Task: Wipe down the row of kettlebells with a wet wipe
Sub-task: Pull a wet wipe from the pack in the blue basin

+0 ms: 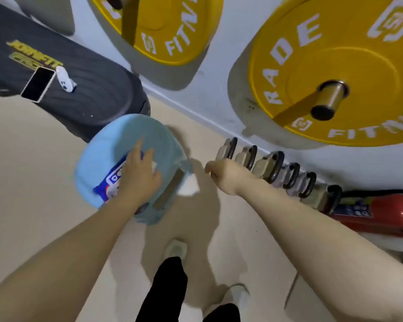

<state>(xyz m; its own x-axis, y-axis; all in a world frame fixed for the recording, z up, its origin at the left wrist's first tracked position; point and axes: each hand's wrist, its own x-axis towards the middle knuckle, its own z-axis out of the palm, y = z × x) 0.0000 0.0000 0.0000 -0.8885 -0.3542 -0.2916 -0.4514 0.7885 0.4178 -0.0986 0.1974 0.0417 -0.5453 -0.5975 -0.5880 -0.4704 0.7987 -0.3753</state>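
Observation:
A row of several kettlebells [269, 167], pale bodies with black handles, stands on the floor along the white wall at the right. A blue-and-white wet wipe pack [112, 180] lies on a light blue stool [98, 159]. My left hand [139, 173] presses down on the pack with its fingers spread. My right hand [223, 174] hovers between the stool and the nearest kettlebell, its fingers pinched on a white wet wipe [189, 185] that hangs blurred beside the stool. The hand is not touching any kettlebell.
Two yellow weight plates [335, 66] hang on wall pegs above the kettlebells. A red fire extinguisher [382, 217] lies at the row's right end. A black step platform [91, 89] at the upper left carries a phone [39, 84] and a white controller [65, 79]. My feet [176, 248] stand on beige floor.

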